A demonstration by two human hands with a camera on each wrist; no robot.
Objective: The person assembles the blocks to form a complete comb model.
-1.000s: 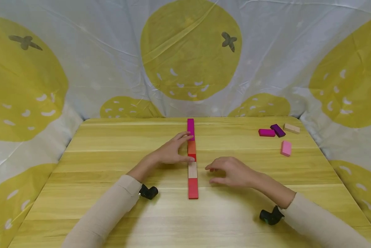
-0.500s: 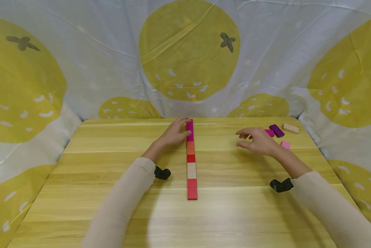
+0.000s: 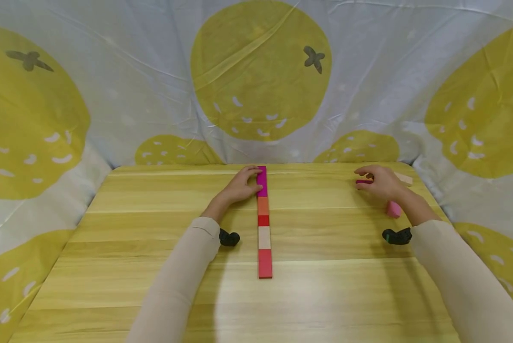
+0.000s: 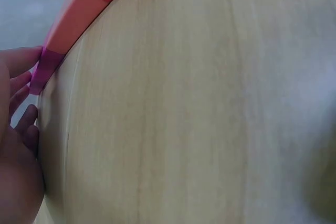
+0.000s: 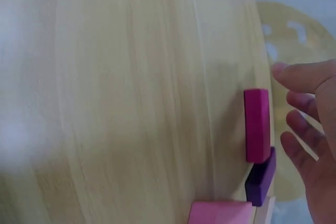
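A straight row of flat blocks runs away from the person in the head view: a red block [image 3: 265, 263], a plain wood one [image 3: 264, 237], a small red one [image 3: 263, 220], an orange one [image 3: 262, 206] and a magenta one [image 3: 262, 180] at the far end. My left hand [image 3: 238, 186] rests thumb and fingertips along that magenta block, fingers relaxed. Over the loose blocks at the far right, my right hand [image 3: 383, 183] hovers with thumb and fingers apart. Beneath it lies a second magenta block [image 5: 257, 124], against a dark purple block [image 5: 261, 179] that the hand hides in the head view.
Close to the right hand lie a pink block [image 3: 394, 209] and a loose plain wood block [image 3: 404, 179]. All stand on a wooden table [image 3: 162, 267], backed by a white cloth [image 3: 162, 95] with yellow fruit print. Each wrist carries a small black camera [image 3: 396, 237].
My left hand has slid away from me along the row, from the orange and red blocks to the far magenta one. My right hand has moved right and away to the loose blocks.
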